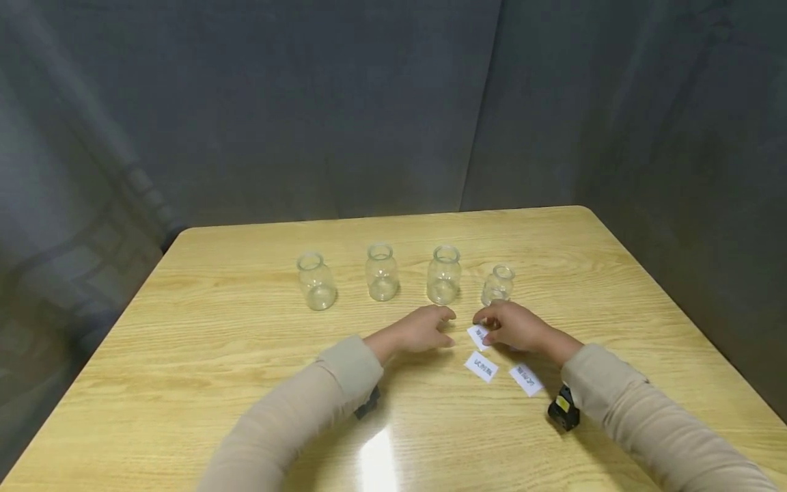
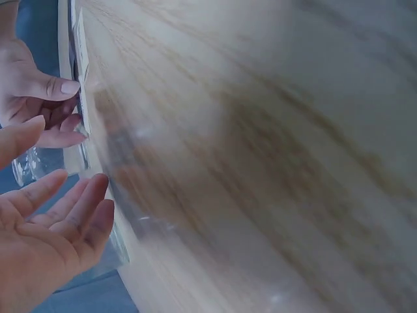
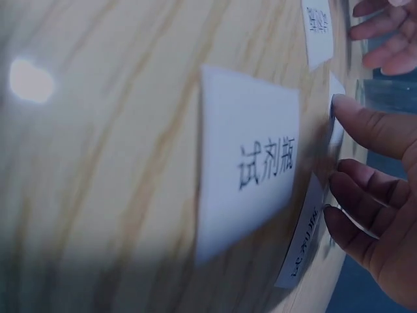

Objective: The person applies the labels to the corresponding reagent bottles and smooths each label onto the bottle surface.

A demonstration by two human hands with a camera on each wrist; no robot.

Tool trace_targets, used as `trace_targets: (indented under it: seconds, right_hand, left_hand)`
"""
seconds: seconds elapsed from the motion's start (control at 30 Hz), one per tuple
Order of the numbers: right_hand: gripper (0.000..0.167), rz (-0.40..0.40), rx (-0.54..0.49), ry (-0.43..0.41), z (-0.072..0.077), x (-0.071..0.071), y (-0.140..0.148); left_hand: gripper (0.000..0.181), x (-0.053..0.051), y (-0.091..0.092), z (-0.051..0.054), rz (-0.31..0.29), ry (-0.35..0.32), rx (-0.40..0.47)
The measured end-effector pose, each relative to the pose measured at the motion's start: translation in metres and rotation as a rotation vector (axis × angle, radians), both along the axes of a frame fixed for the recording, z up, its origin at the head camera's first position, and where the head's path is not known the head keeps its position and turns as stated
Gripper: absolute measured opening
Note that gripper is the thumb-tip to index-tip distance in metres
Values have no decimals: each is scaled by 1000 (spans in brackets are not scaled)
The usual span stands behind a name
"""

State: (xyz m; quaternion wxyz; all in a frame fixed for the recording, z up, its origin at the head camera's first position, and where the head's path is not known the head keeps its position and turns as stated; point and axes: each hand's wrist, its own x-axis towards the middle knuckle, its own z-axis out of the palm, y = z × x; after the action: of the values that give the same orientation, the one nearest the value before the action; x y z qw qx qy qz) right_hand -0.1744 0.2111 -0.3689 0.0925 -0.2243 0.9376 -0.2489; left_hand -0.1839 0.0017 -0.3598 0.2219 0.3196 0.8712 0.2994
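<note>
My right hand point(image 1: 522, 329) reaches over a small white paper label point(image 1: 476, 335). Its thumb rests on that label in the right wrist view, with the fingers loosely bent and apart from the thumb. Closer to that camera lies a label point(image 3: 251, 163) with printed Chinese characters; another label point(image 3: 303, 241) is partly under the fingers. A further label point(image 1: 481, 367) lies between the hands, nearer the front. My left hand point(image 1: 421, 329) hovers left of the labels, thumb and fingers spread and holding nothing. A small glass jar point(image 1: 498, 285) stands just behind the right hand.
Three larger open glass jars stand in a row behind the hands: a left jar point(image 1: 317, 281), a middle jar point(image 1: 382, 273) and a right jar point(image 1: 444, 275). Everything is on a wooden table point(image 1: 184, 355). A grey curtain point(image 1: 277, 123) hangs beyond its far edge.
</note>
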Motion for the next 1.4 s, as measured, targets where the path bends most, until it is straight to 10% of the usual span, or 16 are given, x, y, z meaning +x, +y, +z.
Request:
trace_targets:
  seconds: [0.5, 1.4]
  right_hand:
    - [25, -13, 54, 15, -3, -4, -7]
    - [19, -218, -399, -121, 1, 6, -10]
  left_hand:
    - [41, -6, 14, -2, 78, -110, 13]
    - [22, -14, 20, -5, 127, -198, 192]
